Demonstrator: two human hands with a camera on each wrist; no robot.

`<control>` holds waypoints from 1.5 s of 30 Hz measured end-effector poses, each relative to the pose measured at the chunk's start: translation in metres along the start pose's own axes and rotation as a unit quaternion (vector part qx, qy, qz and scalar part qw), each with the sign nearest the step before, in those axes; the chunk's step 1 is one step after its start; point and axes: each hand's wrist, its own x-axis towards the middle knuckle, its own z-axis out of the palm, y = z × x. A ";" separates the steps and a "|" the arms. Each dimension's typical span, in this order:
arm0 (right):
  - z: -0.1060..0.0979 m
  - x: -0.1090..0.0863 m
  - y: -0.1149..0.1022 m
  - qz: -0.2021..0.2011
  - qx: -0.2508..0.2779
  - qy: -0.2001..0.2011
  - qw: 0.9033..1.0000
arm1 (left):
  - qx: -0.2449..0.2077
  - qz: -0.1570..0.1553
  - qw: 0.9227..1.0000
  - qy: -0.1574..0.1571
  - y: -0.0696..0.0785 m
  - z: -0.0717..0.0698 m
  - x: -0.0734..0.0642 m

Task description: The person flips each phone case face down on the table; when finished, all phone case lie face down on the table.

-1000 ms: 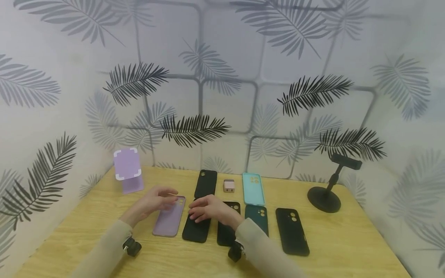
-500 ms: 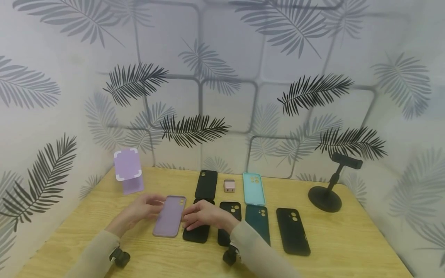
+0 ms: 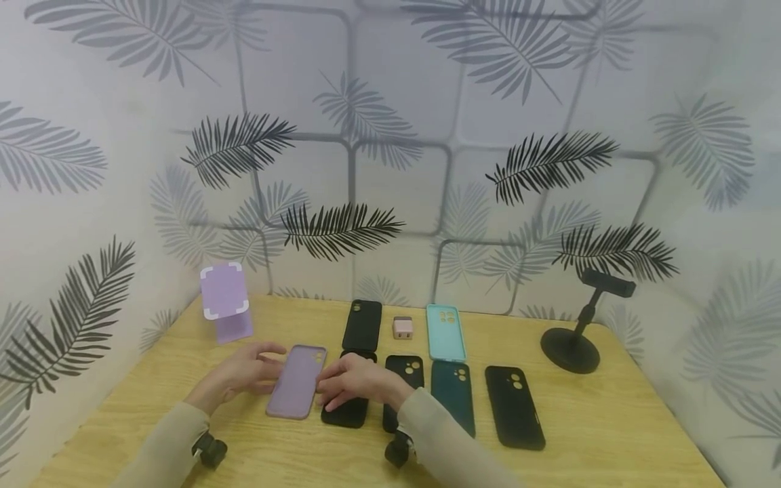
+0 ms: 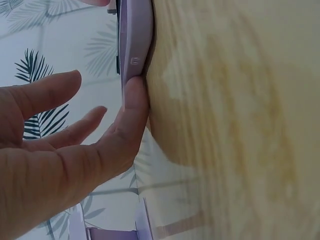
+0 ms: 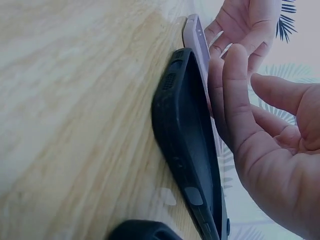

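Observation:
A light purple phone case [image 3: 295, 383] lies on the wooden table between both hands. My left hand [image 3: 247, 373] is at its left long edge; in the left wrist view one finger [image 4: 134, 95] touches the side of the case while the thumb [image 4: 55, 92] stays apart. From the other side, my right hand [image 3: 356, 379] reaches across a black phone case [image 3: 346, 415], its fingertips at the purple case's right edge. In the right wrist view the fingers [image 5: 235, 80] are extended above the black case [image 5: 172, 115], which the hand partly hides in the head view.
Behind lie another black case [image 3: 363, 325], a pink charger plug [image 3: 403, 328] and a turquoise case [image 3: 444, 335]. Further right are a black case [image 3: 396, 407], a dark teal case [image 3: 451, 393] and a black case [image 3: 514, 407]. Purple [image 3: 224, 291] and black [image 3: 570, 349] phone stands flank them.
My left hand has come off the top of the purple case to its left side. The right hand has moved left to the right edge. The case's near end has shifted slightly left.

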 end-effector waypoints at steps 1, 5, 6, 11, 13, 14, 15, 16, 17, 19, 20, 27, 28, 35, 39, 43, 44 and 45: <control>0.000 0.000 0.000 0.002 0.000 0.001 1.000 | 0.000 -0.002 1.000 0.001 0.000 0.000 0.000; 0.002 0.001 -0.001 0.012 0.006 0.006 1.000 | -0.015 -0.004 1.000 -0.003 -0.001 -0.003 0.000; 0.002 0.002 -0.002 0.015 0.008 0.007 1.000 | -0.021 -0.003 1.000 -0.003 -0.001 -0.004 0.001; 0.003 0.006 -0.002 0.023 0.037 0.003 0.999 | -0.028 0.010 0.999 -0.016 0.002 -0.007 0.001; 0.003 0.008 -0.002 0.023 0.053 0.003 0.998 | -0.026 0.016 0.999 -0.023 0.003 -0.007 0.001; 0.004 0.009 -0.002 0.023 0.059 0.003 0.998 | -0.028 0.019 0.999 -0.027 0.004 -0.007 0.001; 0.004 0.010 -0.002 0.024 0.064 0.004 0.998 | -0.033 0.021 0.999 -0.032 0.005 -0.007 0.001; 0.004 0.011 -0.001 0.024 0.068 0.003 0.997 | -0.037 0.023 0.998 -0.036 0.005 -0.007 0.001; 0.004 0.012 -0.001 0.025 0.072 0.003 0.997 | -0.039 0.024 0.998 -0.040 0.006 -0.008 0.000; 0.005 0.013 -0.001 0.025 0.080 0.001 0.996 | -0.045 0.028 0.997 -0.050 0.006 -0.008 0.001; 0.006 0.014 0.000 0.027 0.083 0.000 0.996 | -0.045 0.032 0.997 -0.056 0.006 -0.008 0.001; 0.006 0.013 -0.002 0.030 0.086 -0.002 0.996 | -0.059 0.036 0.995 -0.074 0.007 -0.004 0.005; 0.006 0.013 -0.002 0.030 0.085 -0.003 0.996 | -0.060 0.035 0.995 -0.076 0.007 -0.003 0.006; 0.007 0.010 -0.003 0.025 0.080 -0.007 0.996 | -0.062 0.028 0.994 -0.088 0.008 0.002 0.006; 0.009 0.011 -0.002 0.017 0.080 -0.010 0.997 | -0.074 0.030 0.991 -0.105 0.009 0.005 0.005; 0.009 0.013 -0.001 -0.005 0.086 -0.015 0.996 | -0.087 0.037 0.988 -0.123 0.008 0.006 0.007; 0.009 0.014 -0.001 -0.014 0.088 -0.013 0.996 | -0.085 0.038 0.988 -0.122 0.007 0.006 0.007; 0.009 0.014 0.000 -0.022 0.088 -0.009 0.996 | -0.082 0.040 0.988 -0.122 0.007 0.006 0.008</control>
